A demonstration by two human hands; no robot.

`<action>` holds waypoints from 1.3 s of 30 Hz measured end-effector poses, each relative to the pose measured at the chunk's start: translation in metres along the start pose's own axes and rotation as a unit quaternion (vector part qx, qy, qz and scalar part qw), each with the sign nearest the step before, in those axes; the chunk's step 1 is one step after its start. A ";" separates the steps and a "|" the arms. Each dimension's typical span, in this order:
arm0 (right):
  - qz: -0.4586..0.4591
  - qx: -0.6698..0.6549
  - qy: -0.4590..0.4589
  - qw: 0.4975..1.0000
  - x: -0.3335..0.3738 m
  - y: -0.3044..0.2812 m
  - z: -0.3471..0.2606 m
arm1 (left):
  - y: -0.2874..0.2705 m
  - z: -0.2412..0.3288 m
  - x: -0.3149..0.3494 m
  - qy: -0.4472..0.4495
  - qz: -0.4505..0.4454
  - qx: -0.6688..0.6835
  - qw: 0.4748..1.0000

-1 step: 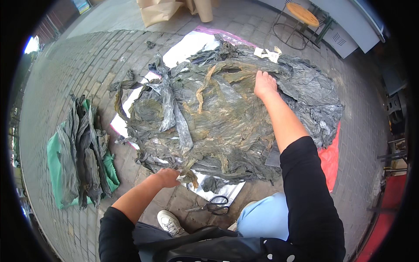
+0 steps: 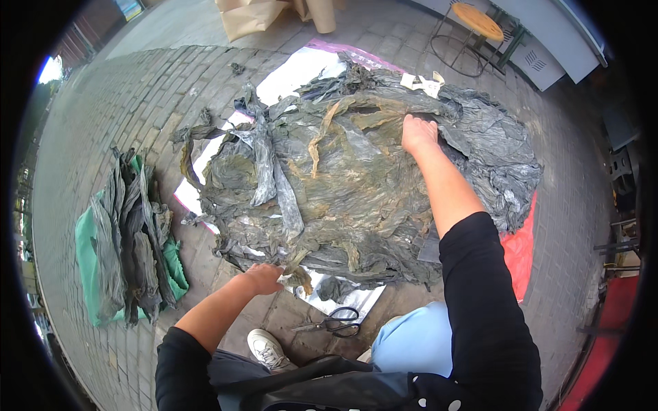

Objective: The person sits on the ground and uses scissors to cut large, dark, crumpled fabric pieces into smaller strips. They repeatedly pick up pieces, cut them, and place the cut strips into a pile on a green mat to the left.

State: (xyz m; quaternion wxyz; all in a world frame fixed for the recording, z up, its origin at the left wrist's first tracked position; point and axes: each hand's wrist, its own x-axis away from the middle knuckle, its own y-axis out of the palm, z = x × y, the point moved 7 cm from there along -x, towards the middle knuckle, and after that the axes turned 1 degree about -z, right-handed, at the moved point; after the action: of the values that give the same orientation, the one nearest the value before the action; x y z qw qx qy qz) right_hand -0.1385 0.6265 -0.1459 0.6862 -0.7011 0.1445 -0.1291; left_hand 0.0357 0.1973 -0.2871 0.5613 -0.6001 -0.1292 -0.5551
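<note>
Kelp heap [image 2: 370,185]: dried, covering most of the white sheet [image 2: 291,72] I see.
Kelp bundle [image 2: 142,264]: on green cloth [image 2: 87,257], beyond the sheet's left edge.
Right hand [image 2: 419,133]: toward the heap's far right, fingers closed on its layers.
Left hand [image 2: 263,279]: near edge; I cannot tell its grip.
Black-handled scissors [image 2: 343,329]: by the sheet's near corner.
</note>
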 end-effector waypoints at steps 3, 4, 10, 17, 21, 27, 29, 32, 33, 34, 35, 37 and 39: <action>-0.104 0.025 -0.039 0.994 0.007 0.005 0.009 | -0.032 0.012 0.003 0.042 0.101 0.068 0.992; -0.077 0.019 -0.066 0.995 0.021 -0.002 0.012 | -0.052 0.016 0.002 0.060 0.152 0.098 0.982; 0.064 -0.085 -0.216 0.971 0.104 -0.050 0.029 | -0.200 0.072 -0.013 0.118 0.475 0.119 0.864; 0.150 -0.124 -0.210 0.958 0.172 -0.062 0.042 | -0.262 0.117 0.026 0.132 0.690 0.140 0.698; 0.181 -0.117 -0.225 0.950 0.174 -0.059 0.032 | -0.279 0.125 0.071 0.102 0.797 0.040 0.595; 0.160 -0.101 -0.222 0.956 0.180 -0.061 0.024 | -0.328 0.136 -0.038 0.047 0.421 0.042 0.905; 0.095 -0.101 -0.211 0.968 0.173 -0.069 0.024 | -0.297 0.127 -0.072 0.031 0.245 0.150 0.957; -0.157 -0.157 -0.194 0.955 0.135 -0.075 0.038 | -0.239 0.129 -0.091 0.047 0.179 0.060 0.981; -0.254 -0.176 -0.187 0.933 0.109 -0.076 0.044 | -0.231 0.124 -0.090 0.034 0.236 0.112 0.965; -0.193 -0.212 -0.166 0.944 0.074 -0.087 0.044 | -0.222 0.122 -0.090 0.018 0.265 0.112 0.958; -0.119 -0.272 -0.166 0.940 0.043 -0.094 0.041 | -0.215 0.124 -0.087 0.031 0.305 0.123 0.944; -0.031 -0.164 -0.150 0.974 -0.024 -0.084 0.030 | -0.200 0.127 -0.081 0.022 0.332 0.136 0.933; -0.007 -0.023 -0.165 0.986 -0.065 -0.052 0.015 | -0.188 0.130 -0.076 -0.007 0.314 0.150 0.938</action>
State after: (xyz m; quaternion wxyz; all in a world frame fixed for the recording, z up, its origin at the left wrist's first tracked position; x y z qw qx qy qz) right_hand -0.1918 0.6662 -0.0932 0.6833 -0.7295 0.0274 -0.0134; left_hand -0.0692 0.4023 -0.2175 0.7894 -0.5232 -0.0202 -0.3205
